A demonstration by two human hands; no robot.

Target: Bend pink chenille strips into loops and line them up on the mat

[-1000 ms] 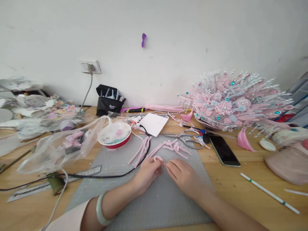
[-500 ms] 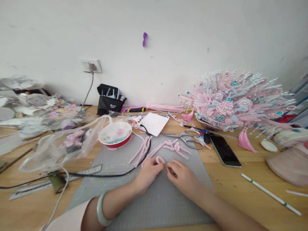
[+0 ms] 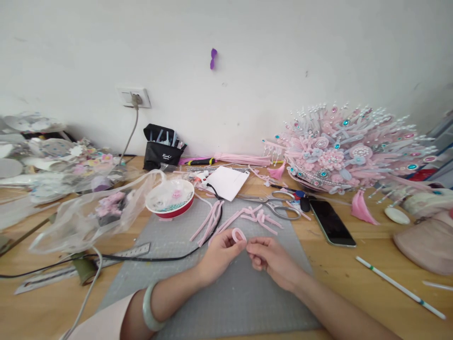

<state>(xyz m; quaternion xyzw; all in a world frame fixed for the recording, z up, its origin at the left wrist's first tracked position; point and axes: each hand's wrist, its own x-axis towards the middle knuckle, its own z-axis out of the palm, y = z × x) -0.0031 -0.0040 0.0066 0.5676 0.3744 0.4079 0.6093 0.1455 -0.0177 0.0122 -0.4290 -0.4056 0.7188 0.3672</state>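
Over the grey cutting mat (image 3: pixel 226 302), my left hand (image 3: pixel 221 250) pinches a pink pipe cleaner (image 3: pixel 238 231) bent into a small loop that stands up above the thumb. My right hand (image 3: pixel 269 257) is closed beside it, thumb and forefinger pressed together at the loop's right end; what lies between these fingertips is too small to make out clearly. Just beyond the hands lie several straight pink pipe cleaners (image 3: pixel 208 222) and a group of bent, twisted pink pieces (image 3: pixel 260 216).
Scissors (image 3: pixel 279 208), a white paper (image 3: pixel 228 183) and a red-rimmed bowl (image 3: pixel 177 208) of beads sit behind the mat. A black cable (image 3: pixel 159 258) crosses its left side. At right are a phone (image 3: pixel 332 224) and a large pink beaded headdress (image 3: pixel 336 151).
The pink loop has turned and shows rounder and more upright. My right hand has shifted slightly right, its fingers curled more tightly.
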